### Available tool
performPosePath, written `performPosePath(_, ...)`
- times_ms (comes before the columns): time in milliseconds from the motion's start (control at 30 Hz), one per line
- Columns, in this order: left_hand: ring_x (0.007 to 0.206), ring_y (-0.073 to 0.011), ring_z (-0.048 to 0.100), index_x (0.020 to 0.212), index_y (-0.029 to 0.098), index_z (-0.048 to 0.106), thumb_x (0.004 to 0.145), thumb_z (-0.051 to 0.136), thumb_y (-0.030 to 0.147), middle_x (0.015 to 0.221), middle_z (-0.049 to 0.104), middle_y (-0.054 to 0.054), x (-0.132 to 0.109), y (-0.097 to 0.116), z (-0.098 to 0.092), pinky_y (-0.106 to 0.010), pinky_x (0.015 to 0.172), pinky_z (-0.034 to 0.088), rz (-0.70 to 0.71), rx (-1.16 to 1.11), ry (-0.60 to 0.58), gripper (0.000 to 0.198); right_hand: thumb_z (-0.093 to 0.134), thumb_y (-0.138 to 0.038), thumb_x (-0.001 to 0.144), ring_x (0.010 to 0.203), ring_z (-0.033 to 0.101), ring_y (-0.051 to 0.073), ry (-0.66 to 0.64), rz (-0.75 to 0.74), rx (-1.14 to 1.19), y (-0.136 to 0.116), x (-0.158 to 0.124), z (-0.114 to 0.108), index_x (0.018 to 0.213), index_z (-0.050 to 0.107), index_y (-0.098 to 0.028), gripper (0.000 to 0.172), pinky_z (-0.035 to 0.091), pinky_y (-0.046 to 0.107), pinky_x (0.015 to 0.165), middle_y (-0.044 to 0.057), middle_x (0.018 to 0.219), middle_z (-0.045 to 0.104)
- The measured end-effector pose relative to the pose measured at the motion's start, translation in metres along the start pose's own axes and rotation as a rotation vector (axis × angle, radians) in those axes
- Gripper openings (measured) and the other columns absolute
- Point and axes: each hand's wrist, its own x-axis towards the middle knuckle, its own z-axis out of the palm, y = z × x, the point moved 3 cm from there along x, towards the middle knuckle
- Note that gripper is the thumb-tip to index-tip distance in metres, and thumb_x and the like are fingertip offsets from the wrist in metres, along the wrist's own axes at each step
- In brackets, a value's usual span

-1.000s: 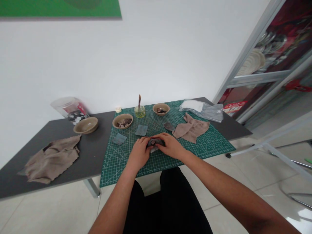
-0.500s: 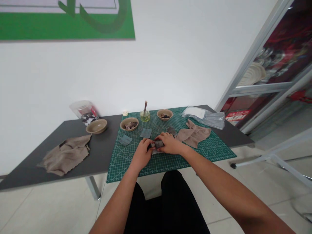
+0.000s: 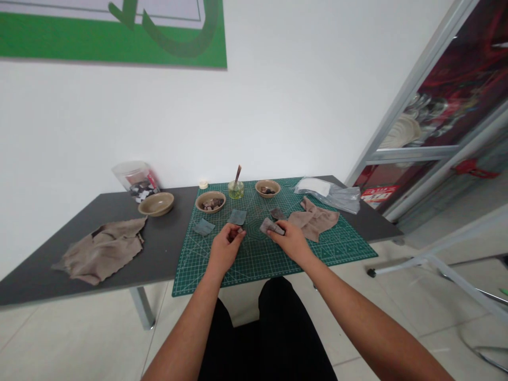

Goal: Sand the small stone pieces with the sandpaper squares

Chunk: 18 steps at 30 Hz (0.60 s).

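Green mat (image 3: 254,254) open between hands (image 3: 224,246); right (image 3: 292,241) grips sheet (image 3: 268,226), seemingly by edge.

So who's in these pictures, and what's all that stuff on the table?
There's no robot here, just a person using two bare hands. Every picture comes from one camera worn on the person's head, so you look forward and down, nearly as they do.

The left hand pinches a small dark piece, too tiny to name for sure. The right hand holds a folded grey sheet that may be sandpaper.

Under them is a green cutting mat with white grid lines, on a dark grey table. Farther back are a bowl of little stone-like bits, a glass pot with thin sticks and a clear plastic bag. A crumpled brown cloth lies at the left.
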Motion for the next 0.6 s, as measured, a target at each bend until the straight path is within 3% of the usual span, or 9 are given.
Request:
performPosePath(167,0.062,-0.0126,0.051,0.086,0.020,0.060,0.081,0.061,0.036,0.066,0.054,0.005,0.001,-0.002,-0.001,-0.025,0.061,0.039,-0.003,0.024,-0.013,0.017,0.059,-0.028,0.083,0.072,0.058,0.019,0.046,-0.038,-0.071,-0.004,0.004,0.006,0.073,0.059,-0.019,0.013,0.038,0.028,0.064,0.003,0.073,0.062)
performPosePath(233,0.061,-0.0123,0.050,0.086,0.020,0.060,0.081,0.061,0.035,0.066,0.053,0.005,0.001,-0.003,0.000,-0.025,0.061,0.039,-0.007,0.032,-0.025,0.016,0.055,-0.024,0.085,0.080,0.059,0.020,0.114,-0.088,-0.094,-0.009,0.015,0.005,0.084,0.060,-0.019,0.008,0.041,0.030,0.070,0.005,0.083,0.064)
performPosePath(333,0.061,-0.0123,0.050,0.086,0.020,0.060,0.081,0.061,0.033,0.066,0.053,0.005,0.002,-0.003,0.000,-0.025,0.061,0.038,-0.008,0.048,-0.037,0.015,0.047,-0.017,0.088,0.095,0.057,0.023,0.132,-0.184,-0.216,-0.018,0.040,0.007,0.103,0.058,-0.016,0.018,0.042,0.034,0.083,0.010,0.101,0.064)
performPosePath(500,0.062,-0.0125,0.051,0.088,0.020,0.061,0.079,0.061,0.033,0.067,0.053,0.004,0.001,-0.003,-0.002,-0.024,0.062,0.039,-0.023,0.024,0.000,0.016,0.035,-0.013,0.093,0.104,0.052,0.030,0.010,-0.207,-0.579,-0.020,0.075,0.022,0.110,0.058,-0.013,0.029,0.039,0.043,0.087,0.018,0.109,0.062)
performPosePath(600,0.063,-0.0123,0.051,0.090,0.020,0.060,0.079,0.060,0.034,0.069,0.053,0.004,0.002,-0.006,-0.005,-0.024,0.062,0.039,-0.032,-0.046,0.065,0.018,0.043,-0.024,0.092,0.108,0.050,0.033,-0.101,-0.169,-0.650,-0.018,0.081,0.029,0.106,0.063,-0.013,0.027,0.036,0.048,0.090,0.019,0.112,0.062)
